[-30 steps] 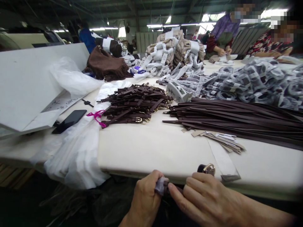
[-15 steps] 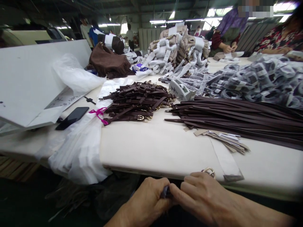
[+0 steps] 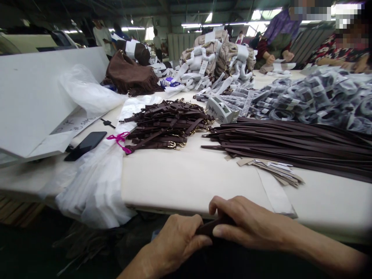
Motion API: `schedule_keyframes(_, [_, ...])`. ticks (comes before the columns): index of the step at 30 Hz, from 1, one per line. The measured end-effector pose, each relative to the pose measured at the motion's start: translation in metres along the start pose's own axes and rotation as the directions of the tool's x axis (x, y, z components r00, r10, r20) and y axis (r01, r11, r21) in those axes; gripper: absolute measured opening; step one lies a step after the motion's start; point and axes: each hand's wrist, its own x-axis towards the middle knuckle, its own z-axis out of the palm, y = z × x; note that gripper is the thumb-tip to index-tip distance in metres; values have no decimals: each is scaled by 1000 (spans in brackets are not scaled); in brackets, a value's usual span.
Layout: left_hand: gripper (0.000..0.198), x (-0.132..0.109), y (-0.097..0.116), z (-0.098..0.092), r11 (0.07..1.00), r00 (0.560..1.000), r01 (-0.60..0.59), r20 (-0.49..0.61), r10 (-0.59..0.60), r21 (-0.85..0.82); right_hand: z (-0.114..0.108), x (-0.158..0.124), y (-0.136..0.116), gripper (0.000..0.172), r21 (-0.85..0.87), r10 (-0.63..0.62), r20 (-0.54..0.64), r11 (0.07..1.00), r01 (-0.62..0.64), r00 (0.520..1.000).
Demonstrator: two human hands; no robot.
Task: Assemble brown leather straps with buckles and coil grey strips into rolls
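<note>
My left hand (image 3: 177, 242) and my right hand (image 3: 242, 223) meet at the near edge of the table (image 3: 188, 182), both closed on one dark brown leather strap (image 3: 209, 228). Only a short piece of the strap shows between the fingers. Farther up the table lies a heap of short brown straps with gold buckles (image 3: 167, 124), tied with a pink ribbon (image 3: 119, 140). A long spread of dark brown straps (image 3: 293, 143) lies to the right, with a pile of paper tags (image 3: 276, 170) at its near side.
A black phone (image 3: 85, 144) lies at the left beside white plastic bags (image 3: 93, 182) and a white board (image 3: 37, 97). A tape dispenser (image 3: 221, 110), wrapped grey straps (image 3: 314, 99), a brown fringed bag (image 3: 129, 77) and wrapped bags (image 3: 215, 58) sit farther back. Other people work at the far right.
My right hand has slid up over the table edge and covered the gold buckle. The pale wrapping seen at my left fingers a second ago is out of sight.
</note>
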Motion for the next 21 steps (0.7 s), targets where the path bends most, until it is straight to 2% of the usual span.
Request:
schedule_keyframes(2, [20,-1,-3,0,997,998,67,0,-67,45,-5,0,4,19,59,16,32,998,-18,999])
schedule_keyframes(4, [16,2,-3,5,996,996,83,33,-83,26,-3,2,3,12,62,-29,70,998,25,997])
schedule_keyframes(8, [18,8,-2,15,988,997,48,74,-38,-149,10,9,-10,12,46,-69,70,997,65,995])
schedule_keyframes(9, [27,8,-3,15,976,998,39,65,-25,-216,12,10,-12,15,59,-79,65,995,75,995])
schedule_keyframes(11, [63,3,-7,10,955,1000,11,-7,-14,-295,14,11,-13,17,69,-91,37,994,88,995])
schedule_keyframes(12, [80,1,-10,6,957,999,-7,-51,-9,-291,14,11,-13,16,65,-93,27,994,92,995])
schedule_keyframes(13, [84,-2,-11,2,966,997,-12,-81,-9,-257,14,11,-12,13,52,-91,24,995,90,996])
schedule_keyframes(15, [56,-6,-14,-4,984,999,11,-50,-20,-179,12,12,-12,12,23,-86,32,996,85,996])
schedule_keyframes(16, [39,-7,-14,-5,985,1000,21,1,-21,-170,10,13,-11,12,25,-91,42,996,90,995])
schedule_keyframes(17, [30,-8,-14,-5,984,999,32,49,-24,-174,8,13,-10,13,38,-93,45,995,91,995])
schedule_keyframes(19, [32,-10,-16,-4,983,995,73,79,-60,-167,3,12,-4,20,96,-53,53,994,48,997])
schedule_keyframes(21, [35,-13,-18,-3,984,990,137,46,-132,-115,-1,10,5,25,176,21,105,984,-39,994])
